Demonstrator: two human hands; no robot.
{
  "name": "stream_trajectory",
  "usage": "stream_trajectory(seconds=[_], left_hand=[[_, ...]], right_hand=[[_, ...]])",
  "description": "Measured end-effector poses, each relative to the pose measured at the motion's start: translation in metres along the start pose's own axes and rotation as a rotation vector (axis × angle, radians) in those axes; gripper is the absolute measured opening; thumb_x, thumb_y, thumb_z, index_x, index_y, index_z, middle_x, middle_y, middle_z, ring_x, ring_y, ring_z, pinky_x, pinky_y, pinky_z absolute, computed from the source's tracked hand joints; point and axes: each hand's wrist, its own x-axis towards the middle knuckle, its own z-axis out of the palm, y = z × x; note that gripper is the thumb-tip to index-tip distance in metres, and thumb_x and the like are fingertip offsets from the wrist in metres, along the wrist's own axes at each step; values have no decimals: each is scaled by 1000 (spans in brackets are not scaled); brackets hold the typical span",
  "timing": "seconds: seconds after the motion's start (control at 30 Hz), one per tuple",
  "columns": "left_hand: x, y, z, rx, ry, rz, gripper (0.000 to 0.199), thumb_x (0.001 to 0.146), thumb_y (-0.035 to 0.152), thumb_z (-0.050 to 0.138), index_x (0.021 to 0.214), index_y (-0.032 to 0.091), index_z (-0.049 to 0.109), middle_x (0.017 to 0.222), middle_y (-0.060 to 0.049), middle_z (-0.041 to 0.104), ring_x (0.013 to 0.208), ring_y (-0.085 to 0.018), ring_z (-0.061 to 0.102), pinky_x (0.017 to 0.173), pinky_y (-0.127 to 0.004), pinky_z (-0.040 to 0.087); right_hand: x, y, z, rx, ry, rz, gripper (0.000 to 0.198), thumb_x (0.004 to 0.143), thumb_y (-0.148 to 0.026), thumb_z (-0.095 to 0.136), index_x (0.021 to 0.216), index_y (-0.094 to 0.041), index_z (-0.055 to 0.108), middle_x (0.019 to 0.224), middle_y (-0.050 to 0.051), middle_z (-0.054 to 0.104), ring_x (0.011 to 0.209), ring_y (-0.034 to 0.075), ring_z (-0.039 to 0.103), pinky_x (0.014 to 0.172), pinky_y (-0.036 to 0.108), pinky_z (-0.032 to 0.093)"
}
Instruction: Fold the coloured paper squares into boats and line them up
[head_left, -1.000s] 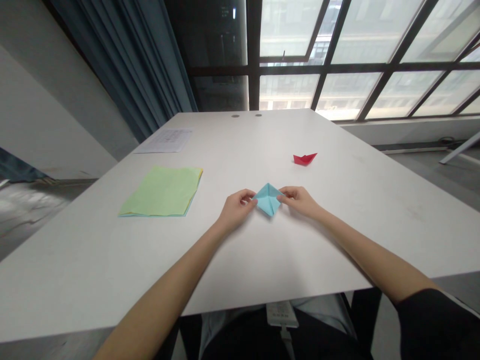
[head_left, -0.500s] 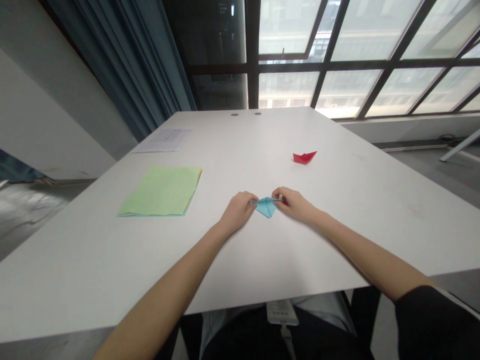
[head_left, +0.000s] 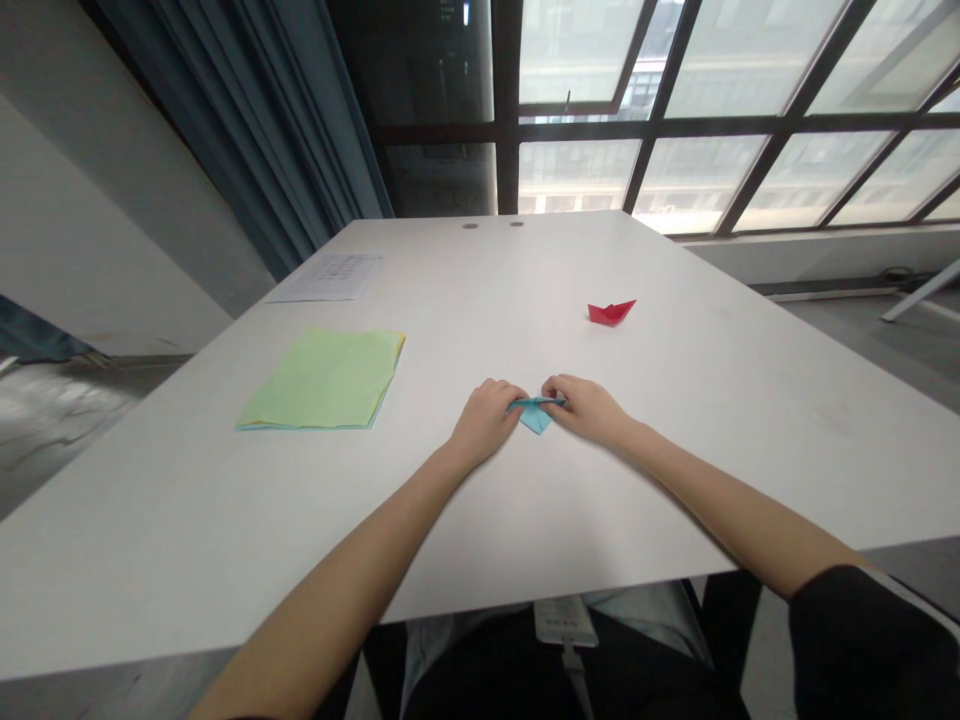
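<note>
A small folded piece of light-blue paper [head_left: 536, 419] is held between my two hands, just over the white table, its pointed end facing me. My left hand [head_left: 491, 418] pinches its left end between thumb and fingers. On the other side, my right hand [head_left: 583, 405] grips the right end the same way. The fingers cover both ends of the paper, so only its middle and lower point show. Farther back to the right lies a red folded paper boat [head_left: 612, 314], apart from both hands.
A stack of coloured paper sheets [head_left: 322, 380], green on top, lies left of my hands. Behind it is a printed sheet [head_left: 328, 278] near the table's left edge. The white table [head_left: 480, 540] ends close to my body, where a badge [head_left: 564, 622] hangs.
My left hand has moved slightly right, closer to my right hand, along the blue paper. Less of the paper's middle shows now. The red boat and the sheets stay put.
</note>
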Motion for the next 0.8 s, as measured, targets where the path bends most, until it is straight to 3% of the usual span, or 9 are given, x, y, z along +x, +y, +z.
stream_trajectory(seconds=[0.23, 0.53, 0.8], left_hand=[[-2, 1, -3, -29, -34, 71, 21, 82, 13, 45, 93, 18, 61, 91, -6, 61, 89, -18, 52, 81, -33, 43], [-6, 5, -13, 11, -63, 135, 28, 79, 39, 56, 97, 19, 62, 94, -7, 60, 90, -20, 51, 80, -34, 42], [-5, 9, -10, 6, -113, 223, 21, 85, 27, 48, 100, 20, 61, 99, -6, 61, 94, -19, 52, 83, -33, 42]], right_hand=[[-2, 1, -13, 98, -80, -127, 15, 80, -18, 49, 92, -19, 58, 86, 4, 59, 64, 11, 52, 64, 25, 40], [-4, 7, -24, 114, -193, -179, 21, 78, -23, 56, 99, -19, 58, 89, 5, 60, 67, 12, 55, 66, 26, 44], [-2, 10, -20, 20, -146, -298, 16, 82, -26, 53, 92, -19, 63, 89, 7, 63, 85, 19, 55, 77, 32, 45]])
